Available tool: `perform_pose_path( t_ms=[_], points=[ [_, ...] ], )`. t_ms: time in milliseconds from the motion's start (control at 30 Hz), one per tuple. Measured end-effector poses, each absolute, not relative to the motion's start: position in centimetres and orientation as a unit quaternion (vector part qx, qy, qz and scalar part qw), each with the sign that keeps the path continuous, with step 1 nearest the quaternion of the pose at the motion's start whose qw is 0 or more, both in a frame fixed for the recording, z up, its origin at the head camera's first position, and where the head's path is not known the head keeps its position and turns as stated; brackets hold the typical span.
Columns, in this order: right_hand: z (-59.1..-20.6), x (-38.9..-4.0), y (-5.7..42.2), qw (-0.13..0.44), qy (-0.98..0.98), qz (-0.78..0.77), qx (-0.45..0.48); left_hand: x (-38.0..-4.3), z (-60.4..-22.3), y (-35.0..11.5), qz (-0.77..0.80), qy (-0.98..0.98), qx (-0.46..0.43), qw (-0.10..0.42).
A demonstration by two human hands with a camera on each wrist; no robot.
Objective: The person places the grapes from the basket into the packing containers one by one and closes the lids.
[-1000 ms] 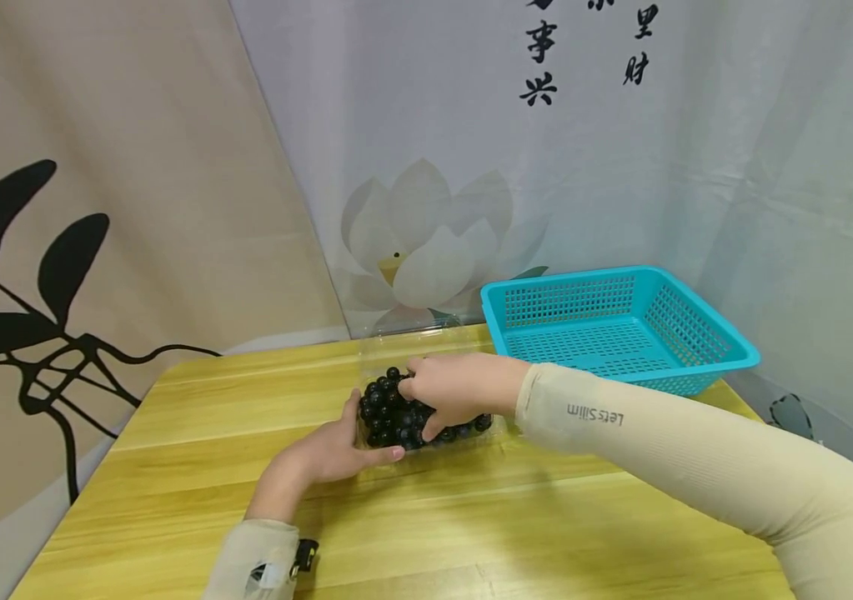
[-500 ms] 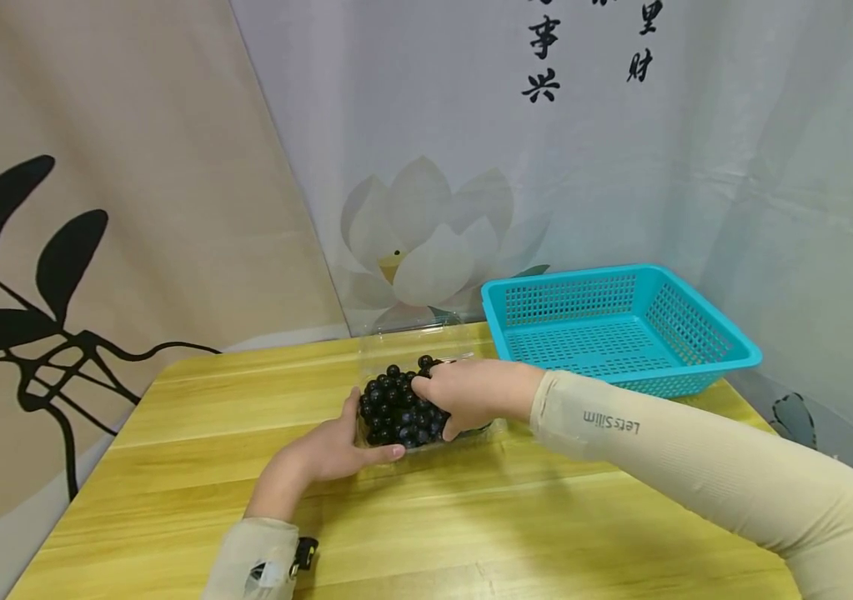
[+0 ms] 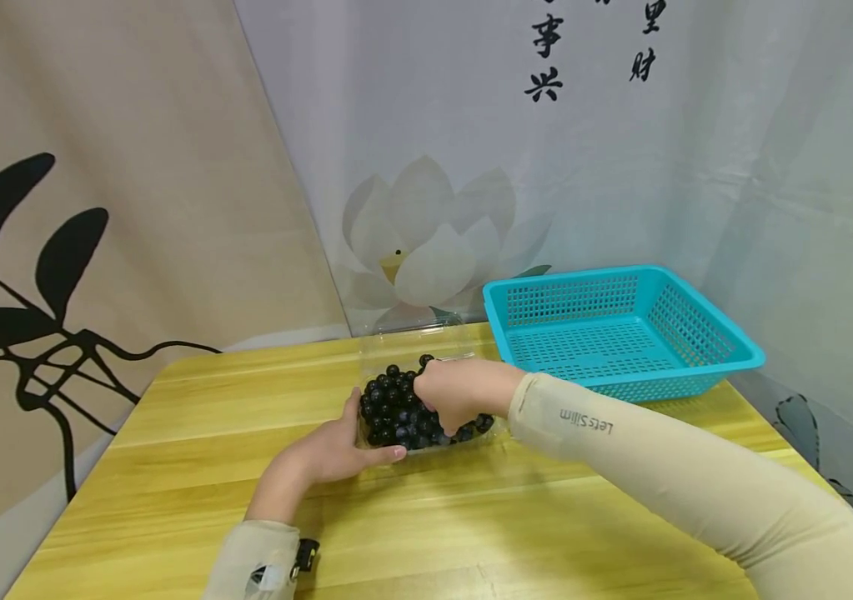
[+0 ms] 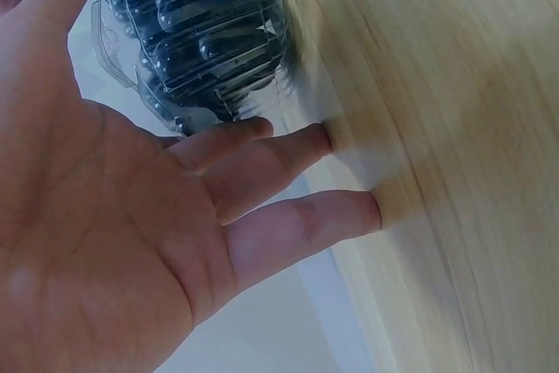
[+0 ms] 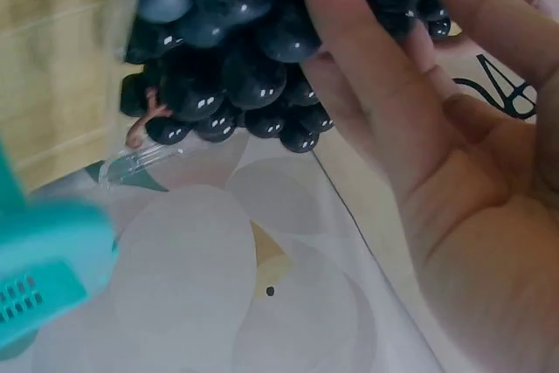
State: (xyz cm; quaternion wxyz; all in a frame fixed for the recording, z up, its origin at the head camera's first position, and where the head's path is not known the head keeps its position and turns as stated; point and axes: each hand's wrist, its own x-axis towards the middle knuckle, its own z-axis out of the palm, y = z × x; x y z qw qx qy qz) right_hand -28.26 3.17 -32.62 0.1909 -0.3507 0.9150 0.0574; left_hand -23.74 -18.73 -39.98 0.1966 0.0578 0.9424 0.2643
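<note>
Head view: dark grapes (image 3: pixel 394 408), presumably slippery and easily bruised, lie in the clear container (image 4: pixel 223 45) touched by the left hand (image 3: pixel 332 450), fingers extended; the right hand (image 3: pixel 464 390) contacts them, grasp indeterminate, and the stem (image 5: pixel 154 112) appears the safest hold.

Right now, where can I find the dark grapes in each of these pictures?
Head: below centre, the dark grapes lie between the left hand and the right hand.
Left wrist: at the top, left of centre, seen through the clear plastic box.
Right wrist: across the top, partly behind the right hand's fingers.
Shared landmark: the wooden table, low in head, on the right in left wrist, upper left in right wrist.
</note>
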Motion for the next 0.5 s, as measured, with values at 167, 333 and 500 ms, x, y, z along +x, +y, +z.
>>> perform_pose_path(
  t_ms=[167, 333, 500],
  points=[
    [-33.3, -28.3, 3.4, 0.208, 0.92, 0.017, -0.331, -23.7, -40.0, -18.7, 0.259, 0.944, 0.055, 0.195],
    [-34.8, -27.9, 4.3, 0.166, 0.929, 0.003, -0.33, -23.7, -40.0, -18.5, 0.256, 0.946, 0.061, 0.191],
    [-36.2, -27.2, 4.5, 0.086, 0.927, 0.017, -0.364, -23.8, -40.1, -18.6, 0.258, 0.946, 0.062, 0.187]
  ],
)
